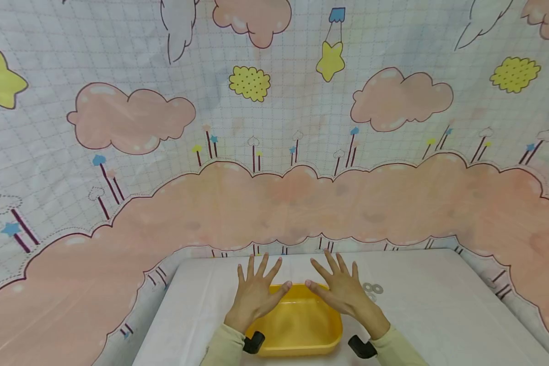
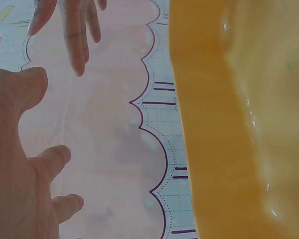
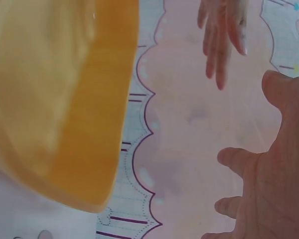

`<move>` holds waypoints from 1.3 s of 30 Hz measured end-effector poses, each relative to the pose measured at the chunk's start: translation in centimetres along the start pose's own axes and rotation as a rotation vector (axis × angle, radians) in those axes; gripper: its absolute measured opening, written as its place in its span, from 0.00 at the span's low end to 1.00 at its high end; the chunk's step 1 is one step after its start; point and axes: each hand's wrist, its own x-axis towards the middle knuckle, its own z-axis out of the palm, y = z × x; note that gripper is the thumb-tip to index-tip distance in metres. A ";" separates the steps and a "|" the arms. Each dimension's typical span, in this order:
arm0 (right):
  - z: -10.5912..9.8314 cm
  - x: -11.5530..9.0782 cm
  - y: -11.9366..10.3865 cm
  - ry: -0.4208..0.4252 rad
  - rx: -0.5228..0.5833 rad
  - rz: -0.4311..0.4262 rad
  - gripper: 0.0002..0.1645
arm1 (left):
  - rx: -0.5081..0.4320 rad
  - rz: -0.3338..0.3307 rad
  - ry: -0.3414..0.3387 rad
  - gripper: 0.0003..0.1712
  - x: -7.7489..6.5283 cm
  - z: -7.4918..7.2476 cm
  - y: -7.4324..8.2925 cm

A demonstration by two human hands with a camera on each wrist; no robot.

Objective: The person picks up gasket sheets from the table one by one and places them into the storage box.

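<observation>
Both hands are raised over a yellow plastic tub that stands on the white table. My left hand, fingers spread and straight, is over the tub's left side and holds nothing. Over the tub's right side is my right hand, spread the same way, with nothing in it. The two thumbs point toward each other with a gap between them. In the left wrist view the tub's wall fills the right side; in the right wrist view the tub lies at the left.
Several small grey rings lie on the white table to the right of the tub, just beyond my right hand. A printed cloth with clouds and stars hangs behind the table and around its sides.
</observation>
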 end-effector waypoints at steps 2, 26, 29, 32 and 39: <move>0.1 -0.1 0.0 -0.008 -0.001 0.003 0.40 | -0.002 0.002 -0.004 0.42 0.0 0.0 0.1; 0.3 -1.6 1.6 0.048 -0.064 0.020 0.43 | 0.009 -0.004 -0.005 0.41 -0.3 0.1 0.3; 0.2 -1.9 2.1 0.062 -0.065 0.027 0.43 | 0.003 -0.005 -0.002 0.42 -0.6 0.1 0.4; -0.1 -2.2 2.7 0.082 -0.061 0.040 0.43 | -0.011 -0.010 0.010 0.41 -0.8 0.0 0.4; -0.9 -2.6 4.4 0.124 -0.056 0.091 0.45 | -0.050 -0.042 0.025 0.41 -1.2 -0.2 -0.1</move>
